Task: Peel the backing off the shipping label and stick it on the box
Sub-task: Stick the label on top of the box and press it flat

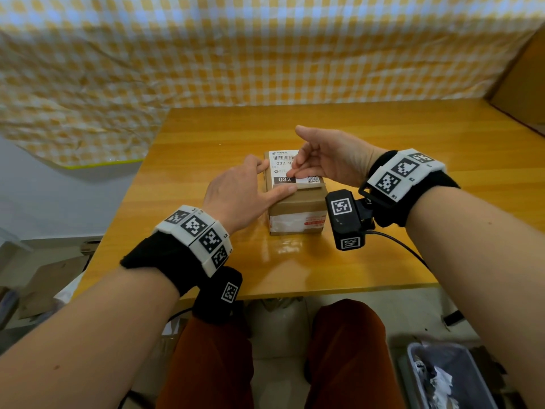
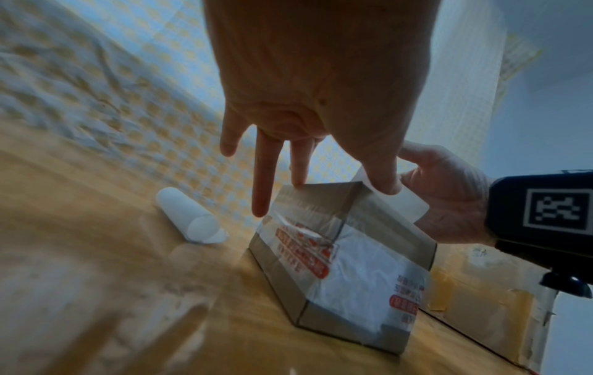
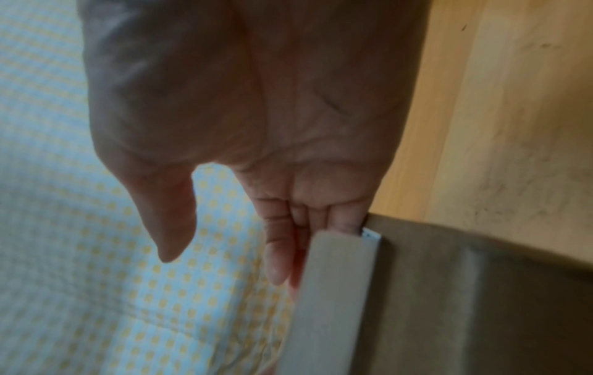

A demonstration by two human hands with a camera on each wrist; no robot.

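Observation:
A small brown cardboard box point(image 1: 298, 206) stands mid-table with the white shipping label point(image 1: 281, 168) lying on its top. My left hand point(image 1: 259, 184) lies against the box's left side, and its straight thumb presses the label's near edge. The straight fingers of my right hand point(image 1: 303, 154) press flat on the label from the right. A pale strip of the label point(image 2: 409, 203) juts past the box's top edge point(image 2: 320, 189). The peeled white backing point(image 2: 192, 223) lies curled on the table left of the box. In the right wrist view the fingers point(image 3: 277, 243) lie along that strip point(image 3: 333, 291).
The wooden table point(image 1: 368, 137) ends just in front of my knees. A yellow checked cloth point(image 1: 206, 54) hangs behind it. A large cardboard box point(image 1: 525, 84) stands at the far right. A grey bin point(image 1: 448, 376) with scraps sits on the floor, lower right.

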